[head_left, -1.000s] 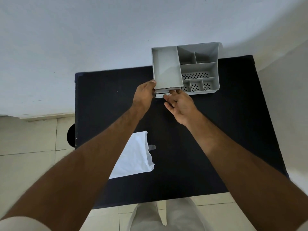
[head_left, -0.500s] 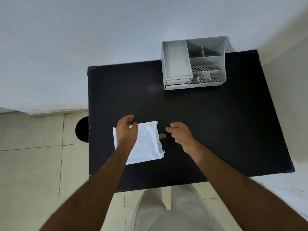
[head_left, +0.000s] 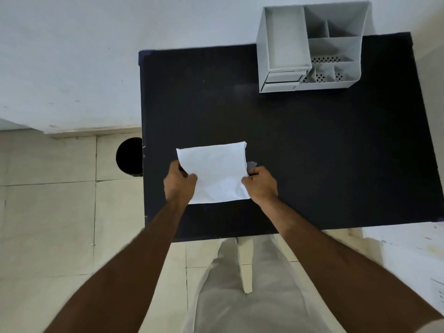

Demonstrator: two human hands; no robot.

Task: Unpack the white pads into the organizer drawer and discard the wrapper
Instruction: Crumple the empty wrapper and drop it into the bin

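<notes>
Near the table's (head_left: 312,152) front-left part, both hands grip a white wrapper (head_left: 213,174) by its opposite edges. The left hand (head_left: 179,185) pinches the left edge between thumb and curled fingers; the right hand (head_left: 262,185) is closed on the right edge the same way. The wrapper is a flat, faintly creased sheet-like packet, roughly rectangular, with its long axis running left to right and tilted slightly, its far right corner higher than its far left. Whether it rests on the table or is raised just off it cannot be told. A small grey scrap (head_left: 251,164) peeks out beside its right edge. Well apart, at the far right corner against the wall, stands a grey organizer (head_left: 310,44) with its bottom drawer (head_left: 281,85) slightly pulled out. The tabletop is matt black; the wall is pale, the floor cream tile, and a round black bin (head_left: 129,156) stands just left of the table.
</notes>
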